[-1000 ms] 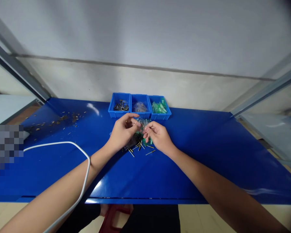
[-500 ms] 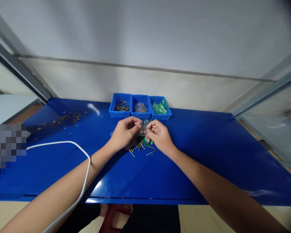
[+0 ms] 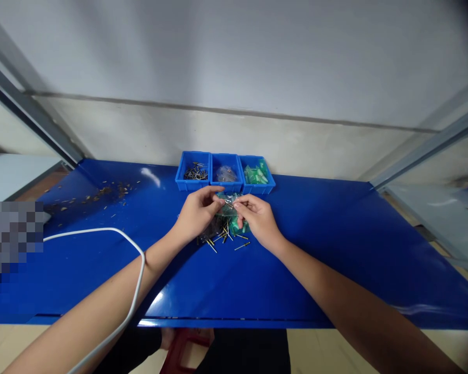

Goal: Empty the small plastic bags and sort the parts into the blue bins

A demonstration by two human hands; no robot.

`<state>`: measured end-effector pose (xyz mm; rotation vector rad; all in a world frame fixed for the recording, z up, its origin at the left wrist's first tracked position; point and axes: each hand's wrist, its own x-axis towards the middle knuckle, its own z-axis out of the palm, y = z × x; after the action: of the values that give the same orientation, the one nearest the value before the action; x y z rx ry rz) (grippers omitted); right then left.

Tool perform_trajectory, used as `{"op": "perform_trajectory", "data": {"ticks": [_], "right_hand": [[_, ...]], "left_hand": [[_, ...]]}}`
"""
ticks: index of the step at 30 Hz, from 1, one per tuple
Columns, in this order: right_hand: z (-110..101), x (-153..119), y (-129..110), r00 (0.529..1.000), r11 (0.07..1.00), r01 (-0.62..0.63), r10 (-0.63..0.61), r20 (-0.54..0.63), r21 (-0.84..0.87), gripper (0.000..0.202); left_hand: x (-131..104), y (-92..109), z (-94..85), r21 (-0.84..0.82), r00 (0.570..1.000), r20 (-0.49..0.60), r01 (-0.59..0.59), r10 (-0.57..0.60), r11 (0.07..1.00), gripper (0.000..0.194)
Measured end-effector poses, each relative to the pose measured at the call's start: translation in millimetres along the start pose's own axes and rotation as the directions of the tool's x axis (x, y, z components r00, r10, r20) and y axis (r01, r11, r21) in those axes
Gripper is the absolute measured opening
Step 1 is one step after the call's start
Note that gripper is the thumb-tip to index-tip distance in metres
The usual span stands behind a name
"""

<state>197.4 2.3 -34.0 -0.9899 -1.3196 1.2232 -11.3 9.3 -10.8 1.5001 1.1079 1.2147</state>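
Observation:
A small clear plastic bag (image 3: pixel 228 209) is stretched between my two hands above the table. My left hand (image 3: pixel 197 212) pinches its left side, with the index finger raised off the thumb. At the bag's right edge, my right hand (image 3: pixel 258 218) has thumb and fingers closed on it. A thin metal piece shows at the bag near the right fingertips; whether it is inside the bag I cannot tell. Beneath the hands lie loose metal pins with yellowish ends (image 3: pixel 211 243) and green pieces (image 3: pixel 239 227), partly hidden by the hands.
Three blue bins stand side by side at the back: a left bin (image 3: pixel 193 185) with metal pins, a middle bin (image 3: pixel 228 185) with clear bags, a right bin (image 3: pixel 260 189) with green pieces. A white cable (image 3: pixel 139 283) crosses my left forearm. Brown debris (image 3: pixel 105 192) lies left on the blue table (image 3: pixel 327 234).
My left index finger has lifted away from the thumb. The bag now spreads wider between the hands, and the right fingers have shifted slightly at its edge.

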Motion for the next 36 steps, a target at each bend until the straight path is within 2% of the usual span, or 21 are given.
{"op": "perform_trajectory", "data": {"ticks": [4,10,14,17,20,36], "right_hand": [[-1,0,-1,0.998,0.997,-0.059,0.059,0.011,0.048,0.029],[0,1,0,0.994,0.978,-0.108,0.109,0.008,0.176,0.039],[1,2,0,0.996,0.986,-0.088,0.090,-0.007,0.145,0.034],[1,2,0,0.997,0.990,-0.073,0.074,-0.003,0.124,0.035],[2,1,1,0.999,0.993,-0.053,0.053,-0.004,0.110,0.033],[0,1,5,0.998,0.995,-0.057,0.056,0.021,0.085,0.033]], "left_hand": [[-3,5,-1.2,0.094,1.000,0.009,0.026,-0.027,0.995,0.023],[-9,15,1.7,0.017,0.996,0.072,0.057,-0.058,0.998,0.024],[-8,14,3.3,0.007,0.990,0.105,0.089,-0.090,0.996,0.025],[-8,9,5.6,-0.063,0.989,0.134,0.073,-0.064,0.995,0.020],[-7,4,7.6,-0.097,0.988,0.153,0.049,-0.033,0.994,0.028],[-5,-4,5.6,-0.047,0.990,0.134,-0.045,0.051,0.998,0.042]]}}
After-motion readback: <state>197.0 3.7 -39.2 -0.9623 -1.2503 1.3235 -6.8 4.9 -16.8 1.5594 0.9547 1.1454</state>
